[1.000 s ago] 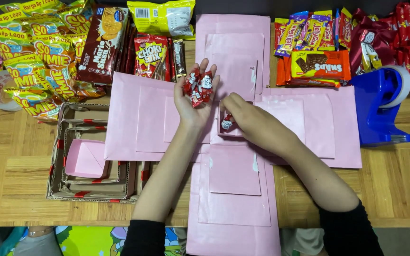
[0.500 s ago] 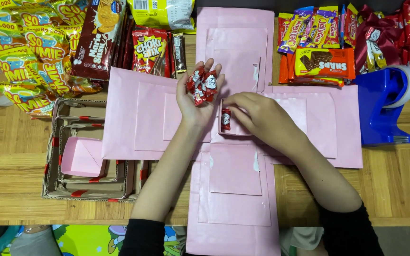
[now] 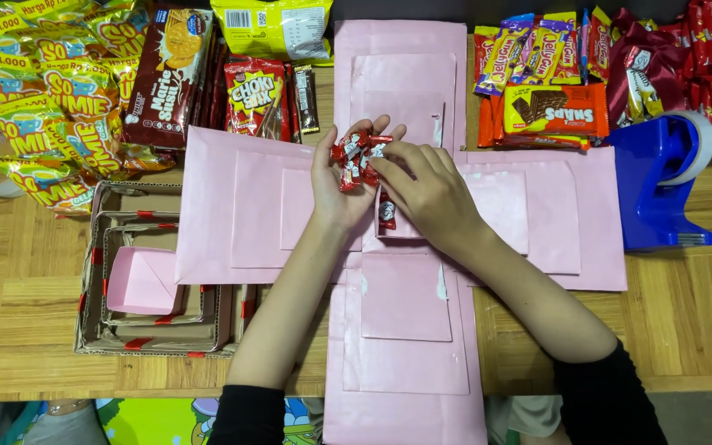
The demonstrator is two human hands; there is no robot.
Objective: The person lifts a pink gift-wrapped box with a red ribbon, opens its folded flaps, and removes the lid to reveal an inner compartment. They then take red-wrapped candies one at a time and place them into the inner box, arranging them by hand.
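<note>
Your left hand (image 3: 341, 185) lies palm up at the centre of the frame, fingers loosely cupped around a small heap of red-and-white wrapped candies (image 3: 358, 156). Your right hand (image 3: 426, 194) comes in from the right, its fingertips pinching into that heap, so it touches the candies and the left palm together; whether it has one gripped between the fingers you cannot tell. One more red wrapped candy (image 3: 386, 213) stands in the small pink square compartment just below both hands.

Under your hands spreads a pink cross-shaped paper layout (image 3: 397, 346) of nested flaps, flat on the wooden surface (image 3: 702, 313). At the lower left of the frame sits a set of nested cardboard trays (image 3: 158, 330) with a small pink paper box (image 3: 140, 280) inside. A blue tape dispenser (image 3: 657, 185) stands at the right. Yellow noodle snack packets (image 3: 51, 91) fill the upper left, and orange and red chocolate packets (image 3: 554, 111) line the upper right.
</note>
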